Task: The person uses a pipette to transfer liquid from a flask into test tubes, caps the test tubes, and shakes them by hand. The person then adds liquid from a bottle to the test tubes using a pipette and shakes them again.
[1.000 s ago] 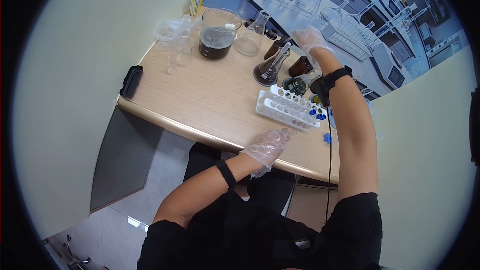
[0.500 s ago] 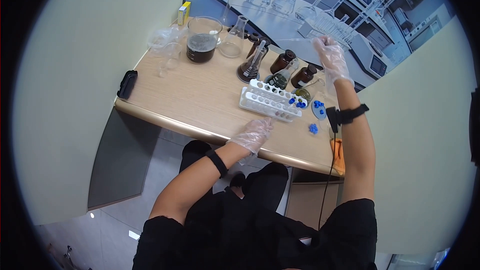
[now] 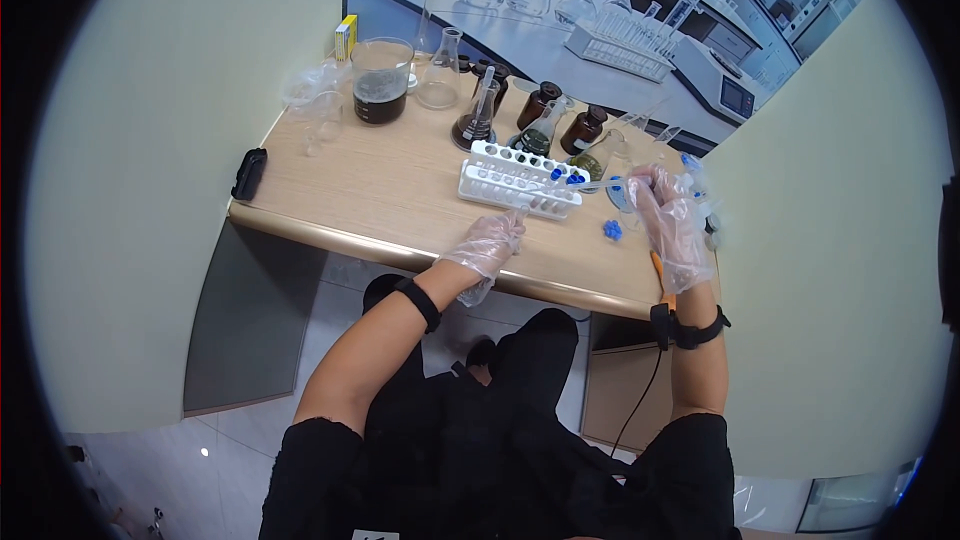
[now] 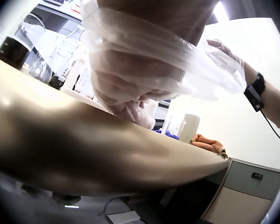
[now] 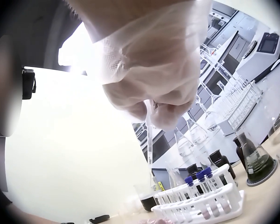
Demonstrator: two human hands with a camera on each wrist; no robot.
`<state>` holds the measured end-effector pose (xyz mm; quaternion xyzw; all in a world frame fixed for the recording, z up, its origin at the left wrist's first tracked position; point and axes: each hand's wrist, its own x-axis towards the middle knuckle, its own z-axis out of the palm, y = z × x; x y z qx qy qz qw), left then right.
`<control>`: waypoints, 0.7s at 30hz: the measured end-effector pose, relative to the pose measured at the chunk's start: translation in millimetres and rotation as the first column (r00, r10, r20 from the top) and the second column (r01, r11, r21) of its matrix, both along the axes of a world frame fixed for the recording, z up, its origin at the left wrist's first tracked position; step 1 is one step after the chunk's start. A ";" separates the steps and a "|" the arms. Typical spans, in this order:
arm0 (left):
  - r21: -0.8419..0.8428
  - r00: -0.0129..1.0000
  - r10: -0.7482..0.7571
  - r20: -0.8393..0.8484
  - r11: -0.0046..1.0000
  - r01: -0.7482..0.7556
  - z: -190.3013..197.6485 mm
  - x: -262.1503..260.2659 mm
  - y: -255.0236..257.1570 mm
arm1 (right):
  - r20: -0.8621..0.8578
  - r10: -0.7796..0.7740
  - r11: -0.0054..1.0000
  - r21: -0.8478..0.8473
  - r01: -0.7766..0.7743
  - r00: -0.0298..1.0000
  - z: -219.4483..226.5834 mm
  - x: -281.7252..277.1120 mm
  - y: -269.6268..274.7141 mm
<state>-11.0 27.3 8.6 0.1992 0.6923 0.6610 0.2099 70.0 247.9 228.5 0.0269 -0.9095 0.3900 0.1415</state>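
My gloved right hand point(image 3: 668, 215) pinches a clear plastic dropper point(image 5: 150, 144). In the head view the dropper points left, its tip over the white test tube rack point(image 3: 472, 192); in the right wrist view it hangs down from the fingertips. Several tubes with blue caps point(image 5: 200, 175) stand in the rack, and some tubes hold a little pinkish liquid. My gloved left hand point(image 3: 487, 243) is at the table's front edge, its bent fingers right at the rack's front side. I cannot tell whether those fingers hold something.
Behind the rack stand flasks with dark liquid point(image 3: 470, 132) and green liquid point(image 3: 533, 143), and brown bottles point(image 3: 583, 130). A large beaker point(image 3: 380, 110) is farther left, beside an empty flask point(image 3: 438, 90). Blue caps point(image 3: 612, 230) lie right of the rack, near an orange cloth point(image 4: 209, 143).
My right hand has come down and back from above the far right of the table, bringing the dropper toward the rack. The left hand stays by the rack's front. The head view has shifted.
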 end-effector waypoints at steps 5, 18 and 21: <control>0.122 0.994 0.007 0.107 0.992 -0.020 -31.3 -10.6 10.4 | 0.028 -0.018 0.998 -0.061 0.020 0.999 -7.4 11.6 5.6; 0.068 0.991 0.000 0.136 0.998 -0.009 -4.7 -3.8 4.0 | 0.006 0.038 0.999 0.024 -0.038 0.999 -33.8 11.1 4.2; 0.211 0.957 0.043 0.286 0.972 -0.107 -9.9 -4.3 11.6 | -0.030 0.034 0.996 0.088 -0.032 0.999 -28.9 14.0 -1.2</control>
